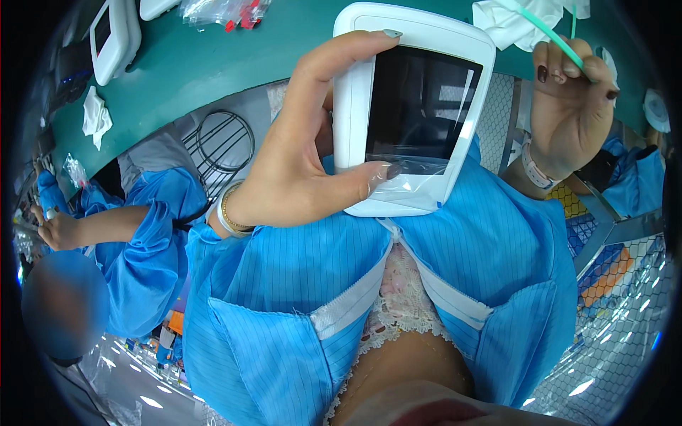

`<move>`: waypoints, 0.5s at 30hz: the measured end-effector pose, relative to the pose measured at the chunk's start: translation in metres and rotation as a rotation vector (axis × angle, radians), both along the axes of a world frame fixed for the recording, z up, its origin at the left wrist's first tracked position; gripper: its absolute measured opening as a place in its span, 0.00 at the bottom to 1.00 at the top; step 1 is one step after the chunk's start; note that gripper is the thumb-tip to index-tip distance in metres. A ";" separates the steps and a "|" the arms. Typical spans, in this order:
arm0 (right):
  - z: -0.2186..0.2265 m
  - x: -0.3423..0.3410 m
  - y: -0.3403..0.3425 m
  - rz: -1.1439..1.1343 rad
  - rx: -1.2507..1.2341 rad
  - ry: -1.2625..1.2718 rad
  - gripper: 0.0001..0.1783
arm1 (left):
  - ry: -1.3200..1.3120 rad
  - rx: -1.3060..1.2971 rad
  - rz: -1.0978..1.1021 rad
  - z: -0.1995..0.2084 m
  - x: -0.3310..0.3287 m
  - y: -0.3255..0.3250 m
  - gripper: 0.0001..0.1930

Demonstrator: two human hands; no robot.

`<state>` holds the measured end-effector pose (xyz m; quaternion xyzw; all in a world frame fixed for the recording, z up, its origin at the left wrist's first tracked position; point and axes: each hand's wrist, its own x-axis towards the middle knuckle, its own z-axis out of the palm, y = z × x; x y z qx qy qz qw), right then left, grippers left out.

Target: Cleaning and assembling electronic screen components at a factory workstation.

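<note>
My left hand is closed around a white handheld device with rounded corners, tilted in front of my chest. Its dark screen faces me and carries reflections. Under my left thumb, a piece of clear film lies wrinkled across the screen's lower edge. To the right, apart from the device, my right hand is raised with its fingers closed on a thin green stick. The stick slants up and left toward a crumpled white cloth, and its far end is hard to make out there.
A green worktable spans the far side. On it are another white device, a clear bag with red pieces and a white crumpled wipe. A co-worker in blue sits at left, near a round metal stool frame.
</note>
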<state>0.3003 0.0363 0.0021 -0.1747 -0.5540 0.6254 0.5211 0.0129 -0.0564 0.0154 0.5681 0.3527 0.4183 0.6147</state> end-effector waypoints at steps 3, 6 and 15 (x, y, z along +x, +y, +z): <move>0.001 -0.003 -0.002 0.032 -0.061 0.023 0.21 | 0.006 -0.028 0.014 0.002 0.000 -0.001 0.49; 0.001 -0.001 0.002 0.025 -0.112 0.064 0.21 | 0.028 0.050 -0.006 0.000 -0.001 0.000 0.49; 0.004 -0.027 0.012 0.162 -0.076 -0.026 0.14 | 0.062 0.037 -0.079 0.000 -0.002 0.002 0.49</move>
